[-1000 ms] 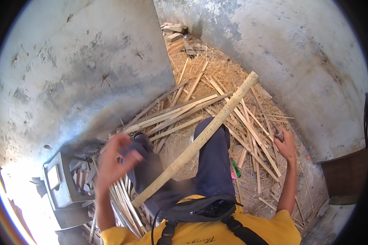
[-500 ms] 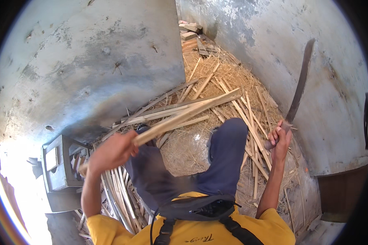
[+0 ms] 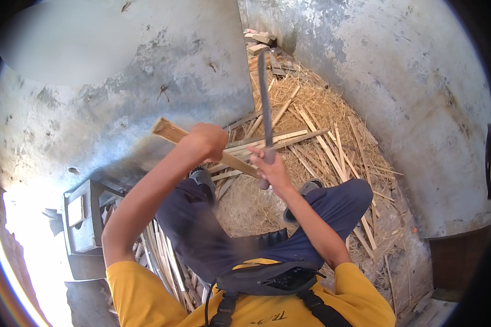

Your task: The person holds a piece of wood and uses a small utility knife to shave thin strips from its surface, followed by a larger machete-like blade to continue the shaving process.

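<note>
My left hand (image 3: 206, 143) is closed around the middle of a pale wooden strip (image 3: 172, 131), perhaps split bamboo. The strip slants across in front of me: one broad end sticks out up to the left, the other runs down toward my right hand. My right hand (image 3: 273, 170) grips the brown handle of a machete (image 3: 266, 103). Its long, dark blade points away from me, nearly straight, curving slightly at the tip. Both hands are raised over the space between my bent knees, close to each other. Whether the strip's lower end touches my right hand I cannot tell.
Loose strips (image 3: 333, 147) lie on straw (image 3: 311, 98) ahead and to the right. More long strips (image 3: 161, 250) are bundled by my left leg. A grey box-like stand (image 3: 84, 212) is at the left. Weathered walls (image 3: 387, 82) close in both sides; bricks (image 3: 262, 38) sit at the far corner.
My right hand has brought the machete in from the right to the middle. My left hand has moved right and away from me, and the strip now tilts the opposite way. My right knee has swung outward.
</note>
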Motion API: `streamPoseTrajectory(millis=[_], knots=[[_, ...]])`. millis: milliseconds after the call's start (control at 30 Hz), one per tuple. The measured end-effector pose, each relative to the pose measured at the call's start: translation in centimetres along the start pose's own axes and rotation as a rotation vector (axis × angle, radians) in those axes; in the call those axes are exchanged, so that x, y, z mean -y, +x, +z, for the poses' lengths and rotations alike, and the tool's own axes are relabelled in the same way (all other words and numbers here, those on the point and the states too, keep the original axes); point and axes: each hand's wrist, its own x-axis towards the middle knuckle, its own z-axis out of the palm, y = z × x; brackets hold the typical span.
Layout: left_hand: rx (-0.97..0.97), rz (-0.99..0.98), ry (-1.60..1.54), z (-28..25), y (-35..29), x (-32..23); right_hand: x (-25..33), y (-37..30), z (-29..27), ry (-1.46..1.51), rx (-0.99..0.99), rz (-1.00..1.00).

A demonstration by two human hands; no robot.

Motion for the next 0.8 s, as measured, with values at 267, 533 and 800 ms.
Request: streamPoseTrajectory(millis=[267, 533, 800], knots=[[-0.417, 0.173, 0.185, 5.3, 2.9, -2.9, -7.5, 2.0, -1.0, 0.215, -0.024, 0.112], [-1.704, -0.204, -0.969, 4.5, -5.0, 0.2, -7.8, 2.2, -1.8, 0.290, -0.130, 0.014], [-0.842, 0.197, -1.698, 13.6, 6.9, -4.7, -5.5, 2.4, -1.8, 0.222, -0.093, -0.008]])
